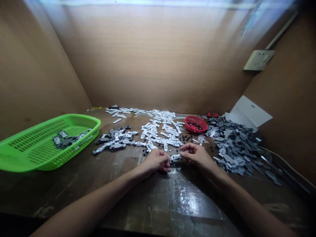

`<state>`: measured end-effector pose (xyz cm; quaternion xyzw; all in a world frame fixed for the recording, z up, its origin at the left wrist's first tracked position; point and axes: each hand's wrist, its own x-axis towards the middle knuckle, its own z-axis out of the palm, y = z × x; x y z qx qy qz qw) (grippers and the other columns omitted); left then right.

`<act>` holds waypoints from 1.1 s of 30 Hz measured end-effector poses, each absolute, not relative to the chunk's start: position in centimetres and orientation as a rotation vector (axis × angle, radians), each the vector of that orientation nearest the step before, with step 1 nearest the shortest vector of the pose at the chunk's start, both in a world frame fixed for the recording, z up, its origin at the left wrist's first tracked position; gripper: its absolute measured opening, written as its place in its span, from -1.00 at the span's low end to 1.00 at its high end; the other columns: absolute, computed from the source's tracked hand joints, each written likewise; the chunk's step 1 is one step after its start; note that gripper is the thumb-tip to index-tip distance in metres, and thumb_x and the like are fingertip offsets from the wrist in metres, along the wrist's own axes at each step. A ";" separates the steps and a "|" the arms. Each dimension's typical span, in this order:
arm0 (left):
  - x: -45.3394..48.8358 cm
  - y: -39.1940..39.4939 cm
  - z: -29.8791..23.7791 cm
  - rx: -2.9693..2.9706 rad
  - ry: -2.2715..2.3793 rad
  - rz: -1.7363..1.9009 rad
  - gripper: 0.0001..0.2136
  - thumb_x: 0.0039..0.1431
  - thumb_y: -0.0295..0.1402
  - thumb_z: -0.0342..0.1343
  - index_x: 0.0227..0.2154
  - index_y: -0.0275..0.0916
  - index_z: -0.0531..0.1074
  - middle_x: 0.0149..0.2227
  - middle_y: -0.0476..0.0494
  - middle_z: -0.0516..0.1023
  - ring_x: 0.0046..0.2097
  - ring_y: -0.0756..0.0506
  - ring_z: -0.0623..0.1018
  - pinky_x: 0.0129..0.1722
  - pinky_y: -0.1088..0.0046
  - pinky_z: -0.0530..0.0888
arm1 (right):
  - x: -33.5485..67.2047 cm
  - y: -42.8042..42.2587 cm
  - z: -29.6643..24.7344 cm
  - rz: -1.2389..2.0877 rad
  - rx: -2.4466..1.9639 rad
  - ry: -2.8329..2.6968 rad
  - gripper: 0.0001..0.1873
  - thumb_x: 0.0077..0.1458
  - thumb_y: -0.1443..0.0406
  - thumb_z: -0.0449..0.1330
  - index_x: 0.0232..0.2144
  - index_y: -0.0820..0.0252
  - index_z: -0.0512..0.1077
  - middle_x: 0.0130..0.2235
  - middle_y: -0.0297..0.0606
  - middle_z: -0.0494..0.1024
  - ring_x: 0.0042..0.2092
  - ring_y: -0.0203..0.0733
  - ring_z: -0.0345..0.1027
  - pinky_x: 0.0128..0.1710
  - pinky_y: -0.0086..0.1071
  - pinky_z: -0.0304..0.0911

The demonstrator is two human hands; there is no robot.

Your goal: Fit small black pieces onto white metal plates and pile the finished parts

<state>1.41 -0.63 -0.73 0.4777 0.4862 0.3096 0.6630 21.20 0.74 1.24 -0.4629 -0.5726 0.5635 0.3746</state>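
Note:
Between my hands, just above the tabletop, is a small white toy car (175, 157) with dark parts at its ends. My left hand (156, 160) pinches its left end, the fingers curled in. My right hand (194, 153) closes thumb and fingertips on its right end. A small grey piece (178, 169) lies on the table just below. White car bodies (170, 141) are spread beyond my hands, with small black wheels (185, 139) near them. The fingertips hide part of the toy car.
Left stands a green basket (74, 149) holding some cars. Beside it lies a pile of white-and-black cars (116, 140). A red basket (197, 131) holds small black parts. Flat grey pieces (234, 144) are heaped at right, by a white card (250, 110). Wooden panels (158, 65) enclose the table.

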 end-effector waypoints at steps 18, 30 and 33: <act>1.7 -0.8 -0.8 1.207 1.017 0.975 -0.73 0.01 -0.15 0.08 -0.51 -0.31 0.30 -0.57 -0.06 0.44 -0.52 -0.01 0.52 -0.56 0.58 0.38 | 21.6 1.0 1.0 1.817 -1.175 -1.224 -0.61 -0.15 0.06 0.25 -0.40 0.28 0.36 -0.68 -0.52 0.10 -0.67 -0.53 -0.18 -0.72 -0.58 -0.32; 1.8 -0.7 -1.4 1.227 1.049 0.989 -0.73 0.00 -0.14 0.08 -0.46 -0.30 0.29 -0.58 -0.05 0.43 -0.52 -0.02 0.52 -0.54 0.55 0.41 | 19.9 0.8 -0.7 1.125 -1.194 -1.566 -0.70 -0.03 0.12 0.13 -0.57 0.26 0.28 -0.58 -0.40 0.24 -0.54 -0.40 0.05 -0.58 -0.52 -0.01; 1.9 -0.6 -1.3 1.230 1.123 0.980 -0.71 -0.06 -0.14 0.13 -0.50 -0.28 0.27 -0.62 0.00 0.40 -0.56 -0.03 0.50 -0.59 0.56 0.39 | 19.5 0.5 -0.7 0.966 -1.182 -1.627 -0.72 0.01 0.15 0.10 -0.56 0.25 0.32 -0.54 -0.36 0.31 -0.48 -0.34 0.14 -0.50 -0.50 0.07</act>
